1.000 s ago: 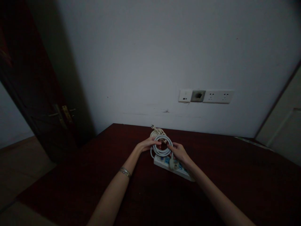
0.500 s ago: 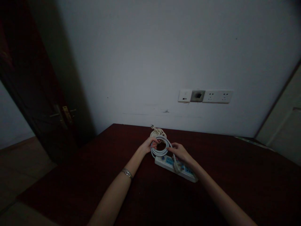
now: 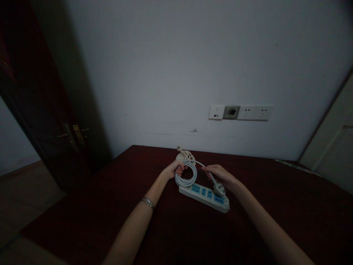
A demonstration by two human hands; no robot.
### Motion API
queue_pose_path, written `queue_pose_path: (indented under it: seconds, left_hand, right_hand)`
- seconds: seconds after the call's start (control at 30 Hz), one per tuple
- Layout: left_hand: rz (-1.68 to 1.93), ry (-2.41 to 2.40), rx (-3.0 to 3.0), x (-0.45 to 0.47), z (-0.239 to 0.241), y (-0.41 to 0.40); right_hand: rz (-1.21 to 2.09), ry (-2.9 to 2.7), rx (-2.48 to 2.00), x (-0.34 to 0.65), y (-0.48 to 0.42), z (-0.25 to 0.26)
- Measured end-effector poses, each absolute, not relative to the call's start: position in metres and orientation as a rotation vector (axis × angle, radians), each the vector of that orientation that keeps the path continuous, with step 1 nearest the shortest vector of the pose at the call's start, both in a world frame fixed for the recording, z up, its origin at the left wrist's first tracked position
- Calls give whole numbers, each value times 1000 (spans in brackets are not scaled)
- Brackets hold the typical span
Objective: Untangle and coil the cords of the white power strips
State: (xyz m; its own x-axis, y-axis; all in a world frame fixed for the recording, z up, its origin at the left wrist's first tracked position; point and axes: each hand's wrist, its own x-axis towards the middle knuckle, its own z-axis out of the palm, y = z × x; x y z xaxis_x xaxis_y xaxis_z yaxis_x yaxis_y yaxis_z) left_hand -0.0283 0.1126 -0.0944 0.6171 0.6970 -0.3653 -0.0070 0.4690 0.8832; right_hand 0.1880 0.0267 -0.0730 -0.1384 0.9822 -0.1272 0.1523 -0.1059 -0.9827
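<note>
My left hand [image 3: 174,169] is closed around the left side of a coiled white power cord [image 3: 188,182]. Between the fingers of my right hand [image 3: 220,174] is the cord's loose end, drawn out to the right of the coil. From that hand hangs a plug [image 3: 219,188], over the right part of a white power strip [image 3: 204,199] with blue sockets. The strip lies slantwise on the table, just in front of the coil. Behind the coil is a second, cream-coloured bundled cord [image 3: 188,156], its plug prongs pointing up and left.
A dark red table [image 3: 154,235] reaches back to a pale wall. Wall sockets [image 3: 255,113] sit above its right half. On the left stands a dark door with a handle [image 3: 78,134]. A flat strip-like thing [image 3: 296,167] lies at the table's back right edge.
My right hand has moved to the right, away from the coil, pulling a length of cord and the plug with it. The coil and the power strip have shifted slightly left.
</note>
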Motion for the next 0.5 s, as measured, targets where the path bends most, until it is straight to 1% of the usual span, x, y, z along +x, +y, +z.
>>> queue_pose_path:
  seconds: [0.2, 0.5]
  left_hand:
    - [533, 797, 1011, -26, -97, 115]
    - [544, 805, 1013, -25, -94, 113]
  right_hand:
    - [1597, -1291, -1013, 198, 16, -55]
    - [1440, -1132, -989, 172, 16, -57]
